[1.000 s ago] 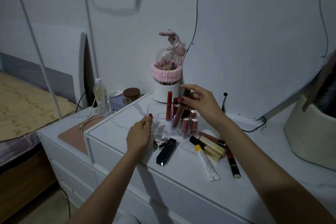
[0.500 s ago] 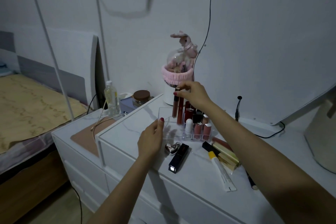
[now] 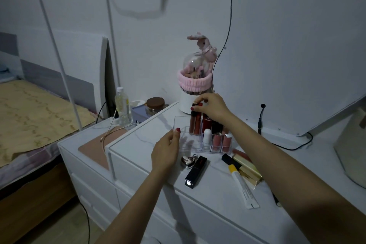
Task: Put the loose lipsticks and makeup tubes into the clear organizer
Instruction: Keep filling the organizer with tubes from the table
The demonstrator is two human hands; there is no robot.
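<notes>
Clear organizer [image 3: 179, 125]: sitting on the white dresser top [image 3: 138, 144], its right-hand cells already holding upright lipsticks, its left part looking bare.
Right hand [image 3: 213, 107]: pinching the cap of a tall dark lip tube [image 3: 193, 119] with thumb and fingertips; a second ago this tube was tilted in the air above the cells, and now it is standing upright in the back row beside a red one.
Left hand [image 3: 165, 151]: lying relaxed against the organizer's front left edge with the thumb touching the rim, steadying it as it was a second ago.
Meaning: this tube is nearly seated; I judge that only letting go is left.
Still loose: black lipstick [image 3: 196, 171] and silver heart charm [image 3: 188, 161] lying just in front of the organizer; white tube with yellow cap [image 3: 243, 188], gold sticks [image 3: 247, 170] and a pink tube lying to the right.
Progress: roughly half done by my reckoning.
</notes>
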